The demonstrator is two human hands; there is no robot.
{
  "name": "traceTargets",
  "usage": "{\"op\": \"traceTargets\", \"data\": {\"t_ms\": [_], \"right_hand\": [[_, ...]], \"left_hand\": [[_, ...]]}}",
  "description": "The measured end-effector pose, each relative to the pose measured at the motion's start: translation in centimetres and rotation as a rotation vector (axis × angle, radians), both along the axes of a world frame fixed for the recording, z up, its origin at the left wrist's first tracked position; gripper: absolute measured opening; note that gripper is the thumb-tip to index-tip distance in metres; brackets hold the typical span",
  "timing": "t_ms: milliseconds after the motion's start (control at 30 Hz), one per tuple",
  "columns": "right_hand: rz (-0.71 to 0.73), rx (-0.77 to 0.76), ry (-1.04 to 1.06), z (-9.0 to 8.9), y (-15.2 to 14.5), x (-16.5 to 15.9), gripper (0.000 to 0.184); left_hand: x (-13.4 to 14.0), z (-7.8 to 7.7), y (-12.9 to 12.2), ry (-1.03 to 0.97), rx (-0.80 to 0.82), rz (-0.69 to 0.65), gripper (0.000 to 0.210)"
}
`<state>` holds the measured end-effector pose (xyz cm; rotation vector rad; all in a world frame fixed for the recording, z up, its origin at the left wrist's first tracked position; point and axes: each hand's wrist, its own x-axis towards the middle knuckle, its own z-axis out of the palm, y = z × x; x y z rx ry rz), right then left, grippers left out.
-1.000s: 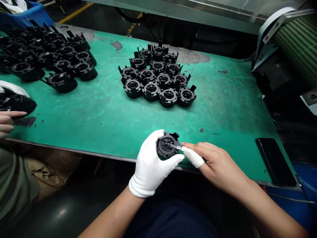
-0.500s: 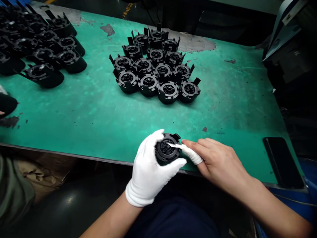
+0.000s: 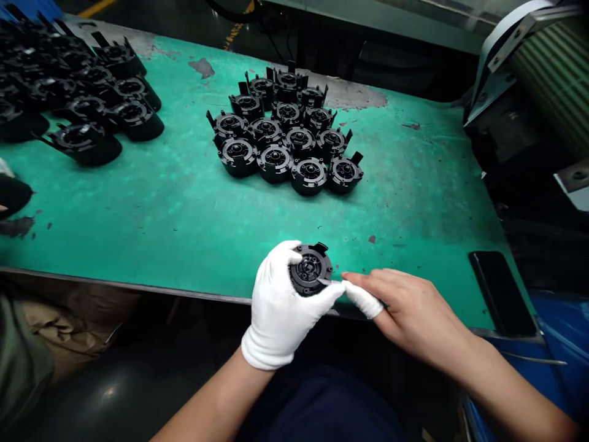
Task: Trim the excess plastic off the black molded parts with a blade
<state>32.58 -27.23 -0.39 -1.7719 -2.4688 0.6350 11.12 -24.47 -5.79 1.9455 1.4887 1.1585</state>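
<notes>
My left hand (image 3: 280, 304), in a white glove, is wrapped round a round black plastic housing (image 3: 309, 267) close to the table's front edge. The housing's ringed face with its raised centre is turned up toward me, and a tab sticks out at its far side. My right hand (image 3: 405, 304), bare but for a white cover on the thumb, pinches a small thin blade (image 3: 326, 282). The blade's tip lies at the lower right of the housing's face, beside my gloved thumb. Its handle is hidden in my right fingers.
Several similar black housings (image 3: 309, 175) stand grouped mid-table on the green top (image 3: 184, 202). More black housings (image 3: 83, 141) crowd the left. A dark phone (image 3: 504, 294) lies at the right edge, below a machine (image 3: 510, 80). Someone's clothed leg (image 3: 23, 362) shows lower left.
The blade has moved from the centre of the housing's face to its lower right side. My right hand has shifted slightly down. The whole view has turned slightly to the right.
</notes>
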Motion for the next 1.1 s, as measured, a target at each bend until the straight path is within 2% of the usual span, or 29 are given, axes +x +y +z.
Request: {"op": "traceTargets", "data": {"t_ms": [100, 267, 367, 500, 700, 767, 833, 900, 967, 1100], "right_hand": [[0.013, 0.005, -0.086, 0.1, -0.5, -0.2, 0.041], [-0.09, 0.083, -0.239, 0.0, -0.3, -1.2, 0.04], [-0.137, 0.1, -0.225, -0.2, -0.6, -1.5, 0.038], [-0.116, 0.053, -0.163, -0.2, -1.3, -1.4, 0.038], [-0.19, 0.083, -0.275, 0.2, -1.0, -2.3, 0.037], [-0.203, 0.062, -0.204, 0.2, -0.9, -2.4, 0.037], [-0.22, 0.042, -0.06, 0.3, -0.9, -2.1, 0.036], [-0.23, 0.038, 0.096, 0.4, -0.8, -1.4, 0.034], [-0.201, 0.027, 0.191, 0.4, -0.4, -0.7, 0.034], [-0.059, -0.053, 0.169, 0.1, 0.7, 0.6, 0.033]], "left_hand": [[0.1, 0.1, 0.1, 0.003, -0.004, 0.01, 0.063], [0.5, 0.2, 0.2, -0.006, 0.027, 0.012, 0.052], [0.6, 0.2, 0.1, -0.024, 0.02, 0.037, 0.053], [0.6, -0.1, 0.0, -0.035, 0.006, 0.042, 0.057], [1.0, -0.3, -0.1, -0.028, 0.026, 0.079, 0.054], [1.0, -0.2, -0.1, -0.016, 0.01, 0.101, 0.054], [0.6, 0.0, -0.1, -0.027, -0.036, 0.057, 0.054], [-0.2, 0.3, 0.1, -0.042, -0.089, -0.049, 0.056], [-1.4, 0.6, 0.4, -0.022, -0.133, -0.143, 0.066], [-3.7, 1.4, 1.7, 0.065, -0.262, -0.283, 0.091]]}}
